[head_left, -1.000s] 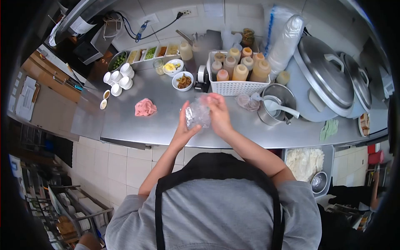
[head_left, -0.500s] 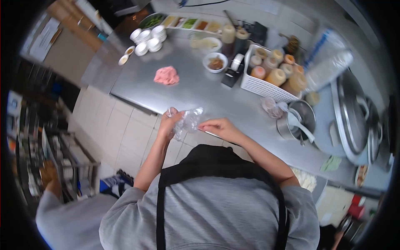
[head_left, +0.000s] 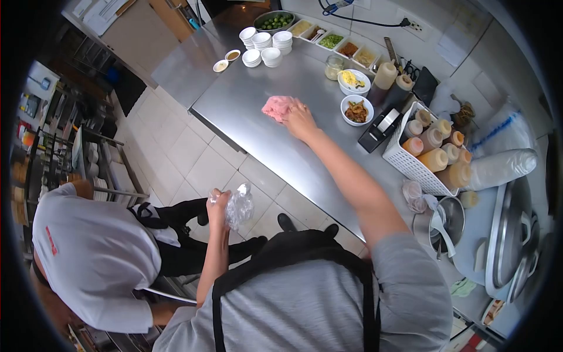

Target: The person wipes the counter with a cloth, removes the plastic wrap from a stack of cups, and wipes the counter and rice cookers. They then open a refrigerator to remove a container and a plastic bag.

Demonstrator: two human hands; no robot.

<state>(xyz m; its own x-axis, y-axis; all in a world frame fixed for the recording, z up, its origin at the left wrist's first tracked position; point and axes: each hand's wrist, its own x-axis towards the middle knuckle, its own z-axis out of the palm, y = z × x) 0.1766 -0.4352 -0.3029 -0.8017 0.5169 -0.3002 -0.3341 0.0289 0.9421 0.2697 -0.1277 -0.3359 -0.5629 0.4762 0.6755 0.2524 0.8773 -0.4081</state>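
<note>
My right hand (head_left: 300,122) reaches out over the steel counter (head_left: 258,111), its fingers closed on the edge of a crumpled pink cloth (head_left: 277,108) lying on the metal. Held low in front of the counter edge, my left hand (head_left: 218,205) grips a crinkled clear plastic bag (head_left: 239,206), which bunches out to the right of the fist. Two white bowls stand to the right of the cloth: one with brown food (head_left: 356,110), the other with something yellow (head_left: 352,81).
Stacked white cups (head_left: 261,40) and two small sauce dishes (head_left: 220,66) sit at the far left. A black tape dispenser (head_left: 375,132), a white basket of squeeze bottles (head_left: 417,161) and a metal pot (head_left: 451,214) line the right. Another person (head_left: 97,252) bends at the left.
My right hand has left the plastic bag and moved forward onto the pink cloth. My left hand has drawn back and left with the bag. The other person has come further into view.
</note>
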